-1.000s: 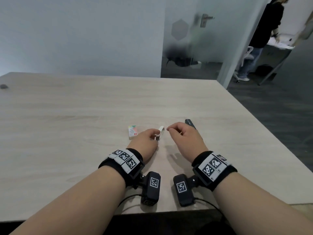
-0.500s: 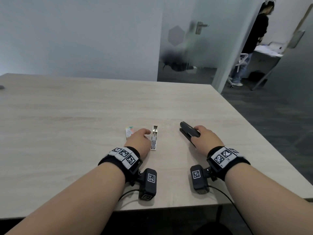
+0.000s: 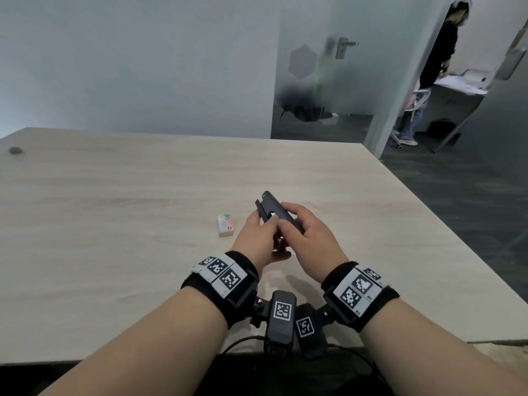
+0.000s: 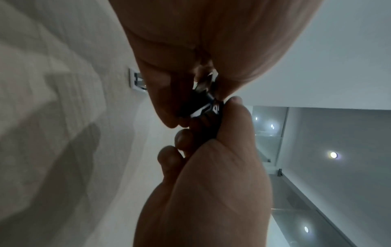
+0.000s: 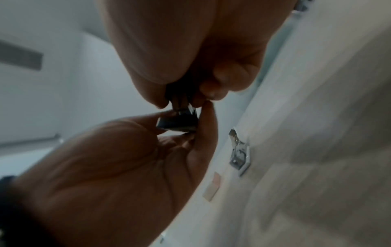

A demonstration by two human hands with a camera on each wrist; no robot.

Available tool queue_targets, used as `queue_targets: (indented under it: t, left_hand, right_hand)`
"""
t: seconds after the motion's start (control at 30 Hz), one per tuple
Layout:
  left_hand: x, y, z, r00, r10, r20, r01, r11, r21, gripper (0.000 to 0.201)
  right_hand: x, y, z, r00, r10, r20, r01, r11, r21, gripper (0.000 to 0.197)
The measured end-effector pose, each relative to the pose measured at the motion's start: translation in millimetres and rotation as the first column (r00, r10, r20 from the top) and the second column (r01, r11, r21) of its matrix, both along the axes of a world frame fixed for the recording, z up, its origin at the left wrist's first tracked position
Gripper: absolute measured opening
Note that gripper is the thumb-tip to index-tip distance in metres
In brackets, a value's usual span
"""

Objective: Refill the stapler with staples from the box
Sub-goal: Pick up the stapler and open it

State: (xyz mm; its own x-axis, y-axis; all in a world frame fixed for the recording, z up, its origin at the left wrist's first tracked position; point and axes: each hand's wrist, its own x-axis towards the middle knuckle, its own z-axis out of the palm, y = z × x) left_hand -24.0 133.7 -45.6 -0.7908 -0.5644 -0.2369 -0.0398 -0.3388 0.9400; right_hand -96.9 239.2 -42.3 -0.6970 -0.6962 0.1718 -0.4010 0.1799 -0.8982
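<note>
Both hands hold the black stapler [image 3: 273, 208] just above the wooden table [image 3: 114, 210], its nose pointing away from me. My left hand [image 3: 263, 230] grips its near end from the left. My right hand [image 3: 297, 221] curls over the top from the right, thumb on the stapler's side. The wrist views show the stapler [image 4: 203, 107] [image 5: 180, 122] pinched between both hands' fingers. The open white staple tray [image 4: 137, 80] [image 5: 240, 153] lies on the table; the head view hides it behind my left hand. The small staple box sleeve [image 3: 225, 225] [image 5: 212, 187] lies left of the hands.
A small dark object [image 3: 15, 150] sits at the table's far left. The table's right edge [image 3: 445, 224] drops to dark carpet. A person [image 3: 437, 61] stands at a desk beyond the glass door, far right.
My left hand set the staple tray down on the table. My right hand reached right, took the stapler, and brought it to the middle, where both hands now hold it.
</note>
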Motion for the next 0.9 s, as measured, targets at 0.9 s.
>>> queue_targets:
  t: [0.9]
  left_hand:
    - [31.0,-8.9,-7.3,0.929,-0.370,0.025,0.366,0.925,0.098,0.027]
  right_hand:
    - [-40.0,-4.4,-7.1,0.794,-0.005,0.608,0.215,0.938,-0.272,0.024]
